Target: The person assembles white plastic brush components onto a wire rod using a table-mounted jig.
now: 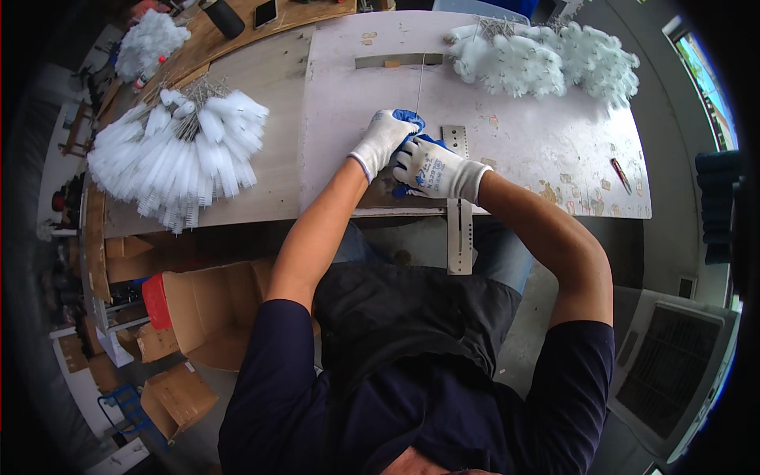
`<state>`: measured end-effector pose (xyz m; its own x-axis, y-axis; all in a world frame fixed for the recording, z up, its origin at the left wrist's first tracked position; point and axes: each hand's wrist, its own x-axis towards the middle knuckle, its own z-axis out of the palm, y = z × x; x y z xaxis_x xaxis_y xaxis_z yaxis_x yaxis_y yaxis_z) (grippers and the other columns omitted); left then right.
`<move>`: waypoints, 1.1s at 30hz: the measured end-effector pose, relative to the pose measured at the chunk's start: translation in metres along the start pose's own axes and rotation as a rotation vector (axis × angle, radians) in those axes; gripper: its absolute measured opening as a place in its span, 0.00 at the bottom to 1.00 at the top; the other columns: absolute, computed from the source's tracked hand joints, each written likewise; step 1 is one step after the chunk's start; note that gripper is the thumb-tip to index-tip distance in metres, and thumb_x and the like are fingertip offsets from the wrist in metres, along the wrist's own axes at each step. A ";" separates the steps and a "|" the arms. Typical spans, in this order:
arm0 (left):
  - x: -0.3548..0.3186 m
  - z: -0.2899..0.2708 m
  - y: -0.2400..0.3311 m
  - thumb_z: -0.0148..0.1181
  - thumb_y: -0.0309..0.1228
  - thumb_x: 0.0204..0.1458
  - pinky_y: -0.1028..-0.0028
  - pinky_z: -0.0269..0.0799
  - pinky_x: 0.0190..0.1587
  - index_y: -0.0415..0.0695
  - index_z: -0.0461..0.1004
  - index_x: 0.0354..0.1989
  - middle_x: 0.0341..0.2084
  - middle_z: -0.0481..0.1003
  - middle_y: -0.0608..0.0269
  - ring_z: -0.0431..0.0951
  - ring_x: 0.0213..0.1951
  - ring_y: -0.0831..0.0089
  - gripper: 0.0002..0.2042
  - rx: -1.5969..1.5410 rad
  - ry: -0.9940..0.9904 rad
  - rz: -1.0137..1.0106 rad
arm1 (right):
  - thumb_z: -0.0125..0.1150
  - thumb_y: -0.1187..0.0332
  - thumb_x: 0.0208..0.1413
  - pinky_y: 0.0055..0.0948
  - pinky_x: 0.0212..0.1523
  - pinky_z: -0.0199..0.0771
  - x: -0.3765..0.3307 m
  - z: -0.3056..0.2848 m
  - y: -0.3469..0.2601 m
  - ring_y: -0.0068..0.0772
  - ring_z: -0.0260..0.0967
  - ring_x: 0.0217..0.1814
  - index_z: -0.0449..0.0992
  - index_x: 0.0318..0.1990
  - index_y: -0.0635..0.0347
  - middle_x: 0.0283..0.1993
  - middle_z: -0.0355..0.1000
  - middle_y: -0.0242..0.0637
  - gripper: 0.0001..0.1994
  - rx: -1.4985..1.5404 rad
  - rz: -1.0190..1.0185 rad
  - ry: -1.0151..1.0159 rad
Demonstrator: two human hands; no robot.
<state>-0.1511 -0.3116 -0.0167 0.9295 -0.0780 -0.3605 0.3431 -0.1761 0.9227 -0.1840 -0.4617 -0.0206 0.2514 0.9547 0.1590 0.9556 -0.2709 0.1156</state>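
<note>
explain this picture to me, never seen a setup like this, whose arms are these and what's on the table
There's no robot here: one person works bare-armed in white knit gloves with blue grips. The single picture comes from a wide fisheye camera on their head, looking down, so straight edges bend.

The left hand appears to pinch a thin upright metal wire; the right hand is curled close by, its grip hidden.

On the pale, stained tabletop, a fluffy pile of white bristle brushes lies far right. Left, on grey wood, is a fanned bundle of white wire-stemmed brushes.
</note>
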 end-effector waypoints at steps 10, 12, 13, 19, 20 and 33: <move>-0.093 -0.013 -0.050 0.54 0.22 0.59 0.77 0.75 0.34 0.38 0.77 0.44 0.33 0.78 0.64 0.77 0.30 0.77 0.08 -0.345 0.364 0.300 | 0.55 0.63 0.55 0.38 0.34 0.77 0.013 -0.036 -0.041 0.41 0.79 0.36 0.83 0.35 0.54 0.33 0.80 0.39 0.10 0.152 0.410 -0.406; -0.129 -0.010 -0.085 0.55 0.25 0.59 0.75 0.77 0.32 0.37 0.77 0.43 0.31 0.79 0.63 0.78 0.28 0.75 0.08 -0.159 0.349 0.265 | 0.54 0.63 0.56 0.38 0.35 0.78 0.011 -0.041 -0.056 0.43 0.79 0.37 0.82 0.37 0.55 0.34 0.79 0.42 0.11 0.195 0.524 -0.405; -0.155 0.007 -0.082 0.55 0.25 0.59 0.75 0.76 0.29 0.38 0.77 0.42 0.29 0.79 0.63 0.78 0.26 0.75 0.07 -0.324 0.229 0.120 | 0.52 0.63 0.58 0.38 0.37 0.78 0.009 -0.041 -0.061 0.44 0.80 0.38 0.81 0.38 0.56 0.34 0.79 0.45 0.12 0.252 0.631 -0.405; -0.175 0.071 -0.120 0.56 0.38 0.61 0.74 0.77 0.40 0.36 0.72 0.47 0.35 0.78 0.59 0.80 0.35 0.71 0.16 -0.748 -0.138 -0.106 | 0.50 0.61 0.59 0.42 0.44 0.77 0.026 -0.031 -0.080 0.49 0.78 0.43 0.82 0.37 0.61 0.40 0.79 0.51 0.16 0.411 1.020 -0.224; -0.164 0.080 -0.131 0.56 0.38 0.61 0.74 0.77 0.40 0.36 0.72 0.47 0.35 0.78 0.59 0.80 0.35 0.71 0.16 -0.768 -0.116 -0.105 | 0.49 0.61 0.60 0.44 0.46 0.76 0.023 -0.031 -0.082 0.50 0.77 0.43 0.81 0.37 0.63 0.40 0.78 0.52 0.17 0.427 1.055 -0.176; -0.158 -0.050 -0.110 0.57 0.33 0.56 0.74 0.67 0.30 0.37 0.78 0.26 0.19 0.75 0.66 0.71 0.24 0.79 0.12 -0.112 -0.164 0.212 | 0.68 0.55 0.47 0.40 0.43 0.75 -0.001 -0.027 -0.047 0.47 0.77 0.41 0.78 0.41 0.62 0.37 0.78 0.46 0.20 0.701 0.648 -0.227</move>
<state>-0.3289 -0.2309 -0.0548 0.9507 -0.2612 -0.1671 0.1650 -0.0302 0.9858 -0.2331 -0.4533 0.0001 0.7130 0.6675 -0.2148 0.4779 -0.6867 -0.5478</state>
